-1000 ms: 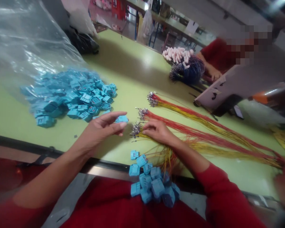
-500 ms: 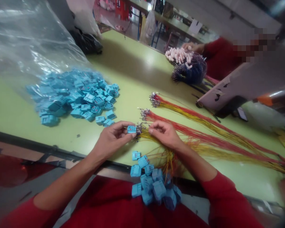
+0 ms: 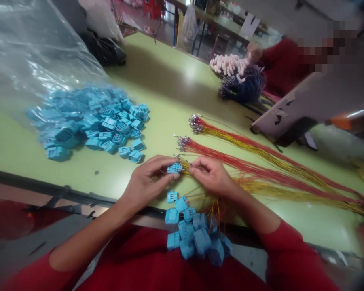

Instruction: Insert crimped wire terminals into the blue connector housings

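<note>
Between thumb and fingers, my left hand holds a blue connector housing, its face of small holes turned up and to the right. Close beside it, my right hand pinches a thin wire near its metal terminal, which points at the housing. Behind the hands lies a bundle of red wires with metal tips at its left end. Yellow wires run rightward from under my right hand. Several wired blue housings hang in a cluster over the table's front edge.
On the left, a heap of blue housings spills from a clear plastic bag. Another red and yellow wire bundle lies farther back. Across the table, a co-worker's hand is by pale connectors on dark wires. A panel stands right.
My left hand has tilted the blue housing and brought it slightly right and down. The wire tip in my right hand is now nearer the housing. The whole view has shifted a little.
</note>
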### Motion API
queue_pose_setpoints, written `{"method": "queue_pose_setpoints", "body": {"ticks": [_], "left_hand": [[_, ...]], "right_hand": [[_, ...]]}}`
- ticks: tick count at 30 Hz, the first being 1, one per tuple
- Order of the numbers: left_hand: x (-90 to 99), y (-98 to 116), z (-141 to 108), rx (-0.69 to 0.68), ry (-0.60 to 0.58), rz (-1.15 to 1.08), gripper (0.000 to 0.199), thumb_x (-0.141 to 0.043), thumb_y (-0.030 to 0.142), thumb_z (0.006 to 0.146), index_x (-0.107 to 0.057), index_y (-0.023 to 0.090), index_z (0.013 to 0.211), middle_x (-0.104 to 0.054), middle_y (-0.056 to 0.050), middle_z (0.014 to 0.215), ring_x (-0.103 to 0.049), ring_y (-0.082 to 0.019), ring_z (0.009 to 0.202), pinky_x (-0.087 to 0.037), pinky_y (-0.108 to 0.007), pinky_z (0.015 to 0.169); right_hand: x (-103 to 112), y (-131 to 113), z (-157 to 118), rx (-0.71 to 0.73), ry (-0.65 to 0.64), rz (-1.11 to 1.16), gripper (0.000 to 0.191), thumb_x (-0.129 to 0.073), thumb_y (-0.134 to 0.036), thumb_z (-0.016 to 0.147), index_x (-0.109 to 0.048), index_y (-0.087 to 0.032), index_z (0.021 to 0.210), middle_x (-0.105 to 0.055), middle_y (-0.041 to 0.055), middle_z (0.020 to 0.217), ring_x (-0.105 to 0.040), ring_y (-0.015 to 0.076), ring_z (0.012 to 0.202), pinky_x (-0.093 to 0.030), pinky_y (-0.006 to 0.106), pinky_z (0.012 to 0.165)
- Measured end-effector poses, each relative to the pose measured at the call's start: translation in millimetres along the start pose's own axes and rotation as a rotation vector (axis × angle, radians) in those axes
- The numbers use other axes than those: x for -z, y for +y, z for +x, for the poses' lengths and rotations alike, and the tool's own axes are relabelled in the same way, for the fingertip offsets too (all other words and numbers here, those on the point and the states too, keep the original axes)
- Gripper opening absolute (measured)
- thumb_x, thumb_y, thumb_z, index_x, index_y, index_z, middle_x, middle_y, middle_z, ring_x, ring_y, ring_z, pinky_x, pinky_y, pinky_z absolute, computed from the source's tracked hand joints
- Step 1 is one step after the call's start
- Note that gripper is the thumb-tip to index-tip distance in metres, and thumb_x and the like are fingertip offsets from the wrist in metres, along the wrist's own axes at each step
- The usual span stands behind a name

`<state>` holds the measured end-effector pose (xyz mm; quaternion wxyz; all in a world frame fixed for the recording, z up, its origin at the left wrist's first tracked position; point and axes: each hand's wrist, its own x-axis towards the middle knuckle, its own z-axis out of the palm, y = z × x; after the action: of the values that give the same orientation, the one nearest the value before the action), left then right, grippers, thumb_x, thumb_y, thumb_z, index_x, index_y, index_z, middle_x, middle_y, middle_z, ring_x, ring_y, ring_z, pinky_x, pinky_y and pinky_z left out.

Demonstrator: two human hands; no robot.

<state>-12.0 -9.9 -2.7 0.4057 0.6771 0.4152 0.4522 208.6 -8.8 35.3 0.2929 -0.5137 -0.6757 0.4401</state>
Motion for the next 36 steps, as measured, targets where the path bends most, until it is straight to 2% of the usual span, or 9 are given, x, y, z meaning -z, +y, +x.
{"method": "queue_pose_setpoints", "body": {"ticks": [6,15,18,21,23,25,28,32,36], "left_hand": [[-0.3,-1,-2,-0.160,0.015,0.163,0.026,-0.070,0.025,0.093,-0.075,0.026,0.118,-0.072,-0.008,0.114,-0.071,-0.019,0.099,-0.060,-0.029,0.079],[-9.8,-6,-2,-0.180,-0.027,0.130,0.026,-0.071,0.024,0.092,-0.076,0.027,0.118,-0.074,-0.008,0.110,-0.072,-0.019,0.097,-0.061,-0.032,0.084],[-10.7,-6,-1,-0.126,-0.024,0.077,0.025,-0.074,0.028,0.089,-0.078,0.027,0.114,-0.075,-0.008,0.107,-0.072,-0.020,0.094,-0.061,-0.033,0.081],[-9.3,-6,0,0.027,-0.033,-0.001,0.028,-0.079,0.034,0.084,-0.079,0.024,0.111,-0.075,-0.007,0.100,-0.068,-0.017,0.077,-0.057,-0.028,0.065],[-8.3,-6,0,0.128,-0.045,-0.044,0.032,-0.080,0.037,0.082,-0.079,0.022,0.110,-0.073,-0.007,0.097,-0.061,-0.013,0.065,-0.051,-0.026,0.055],[-8.3,-6,0,0.180,-0.048,-0.083,0.033,-0.081,0.038,0.081,-0.080,0.021,0.109,-0.072,-0.007,0.095,-0.058,-0.012,0.062,-0.049,-0.026,0.054],[-9.4,-5,0,0.198,-0.040,-0.120,0.034,-0.082,0.038,0.079,-0.079,0.021,0.109,-0.069,-0.004,0.088,-0.056,-0.012,0.061,-0.048,-0.025,0.053],[-10.3,-2,1,0.196,-0.038,-0.132,0.033,-0.083,0.036,0.078,-0.080,0.024,0.108,-0.064,-0.001,0.081,-0.052,-0.011,0.058,-0.045,-0.023,0.049],[-10.3,-2,0,0.199,-0.042,-0.152,0.032,-0.084,0.036,0.077,-0.080,0.023,0.107,-0.065,-0.002,0.083,-0.053,-0.011,0.059,-0.045,-0.023,0.049]], "right_hand": [[-2,6,0,0.093,0.028,-0.124,0.015,-0.059,-0.031,0.089,-0.059,-0.020,0.079,-0.050,-0.0040,0.063,-0.042,0.0101,0.058,-0.031,0.026,0.055],[-8,8,1,0.090,-0.003,-0.149,0.012,-0.060,-0.031,0.089,-0.058,-0.021,0.081,-0.052,-0.0032,0.066,-0.043,0.0114,0.061,-0.032,0.027,0.057],[-6,6,0,0.065,-0.014,-0.141,0.012,-0.060,-0.031,0.090,-0.058,-0.022,0.083,-0.051,-0.0035,0.065,-0.042,0.0111,0.059,-0.033,0.028,0.056],[0,1,-2,0.067,0.002,-0.092,0.014,-0.062,-0.035,0.091,-0.059,-0.022,0.091,-0.051,-0.0044,0.068,-0.039,0.0103,0.056,-0.033,0.027,0.055],[4,-1,-4,0.102,0.046,-0.054,0.016,-0.062,-0.037,0.093,-0.060,-0.021,0.094,-0.056,-0.0026,0.073,-0.043,0.0108,0.059,-0.036,0.027,0.057],[7,-1,-8,0.141,0.078,-0.047,0.017,-0.059,-0.037,0.095,-0.062,-0.021,0.090,-0.061,0.0000,0.078,-0.049,0.0123,0.064,-0.040,0.028,0.061],[9,2,-14,0.162,0.043,-0.107,0.018,-0.059,-0.034,0.096,-0.067,-0.020,0.087,-0.067,0.0015,0.080,-0.056,0.0135,0.070,-0.043,0.028,0.067],[8,4,-18,0.152,0.028,-0.202,0.019,-0.058,-0.030,0.095,-0.069,-0.020,0.084,-0.066,0.0003,0.075,-0.053,0.0124,0.065,-0.040,0.027,0.062],[8,5,-18,0.130,0.053,-0.241,0.017,-0.059,-0.027,0.093,-0.070,-0.021,0.082,-0.066,-0.0001,0.073,-0.053,0.0124,0.064,-0.038,0.028,0.060]]}}
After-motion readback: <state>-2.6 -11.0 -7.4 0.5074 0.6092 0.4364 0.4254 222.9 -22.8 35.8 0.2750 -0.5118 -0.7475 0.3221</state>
